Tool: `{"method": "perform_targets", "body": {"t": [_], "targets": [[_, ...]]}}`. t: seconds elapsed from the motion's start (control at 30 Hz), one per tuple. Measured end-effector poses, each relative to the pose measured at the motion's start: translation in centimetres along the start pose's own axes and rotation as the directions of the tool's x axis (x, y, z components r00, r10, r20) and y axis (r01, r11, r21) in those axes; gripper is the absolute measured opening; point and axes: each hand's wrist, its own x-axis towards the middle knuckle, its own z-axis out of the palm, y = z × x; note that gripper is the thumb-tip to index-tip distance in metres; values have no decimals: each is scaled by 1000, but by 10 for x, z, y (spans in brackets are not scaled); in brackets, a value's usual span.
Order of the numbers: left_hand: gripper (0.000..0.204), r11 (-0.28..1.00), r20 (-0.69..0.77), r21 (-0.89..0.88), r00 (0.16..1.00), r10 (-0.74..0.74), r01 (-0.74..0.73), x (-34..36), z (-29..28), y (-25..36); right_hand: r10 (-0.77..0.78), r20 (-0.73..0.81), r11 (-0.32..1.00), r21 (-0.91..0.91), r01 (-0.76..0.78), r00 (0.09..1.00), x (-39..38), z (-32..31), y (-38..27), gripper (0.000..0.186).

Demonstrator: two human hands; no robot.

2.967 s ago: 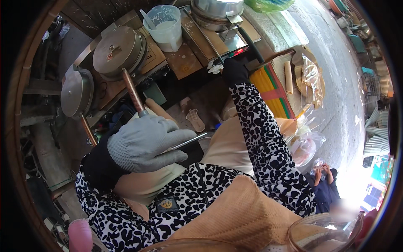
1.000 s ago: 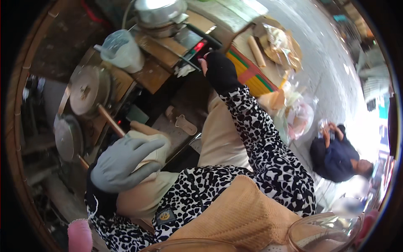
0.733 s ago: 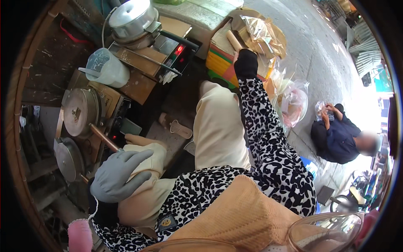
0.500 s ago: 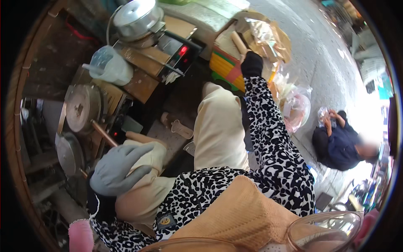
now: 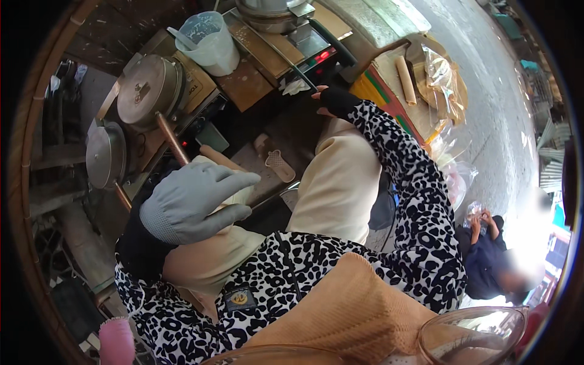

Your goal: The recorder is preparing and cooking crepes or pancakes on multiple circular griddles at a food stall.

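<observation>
Head cam: L gloved hand (image 5: 198, 202) loose, thumb apart, nothing visibly held, just below coil handle (image 5: 172, 139) of closed round iron (image 5: 146, 91), upper L. R hand (image 5: 328, 101) at tip of thin rod (image 5: 303, 78); can't tell grip. 1 tan rolled tube (image 5: 405, 80) atop striped box (image 5: 369, 91), prob. done; remaining amt. unclear.
</observation>
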Motion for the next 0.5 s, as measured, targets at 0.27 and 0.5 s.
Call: {"method": "perform_targets", "body": {"t": [0.27,0.5], "targets": [[40,997,-38,-65,999,37,-39,-10,4,-16,-335,-104,937,-141,320,936,34,11,10,56],[40,987,20,-133,995,94,-91,-11,2,-25,-37,-86,999,8,38,996,19,37,32,57]]}}
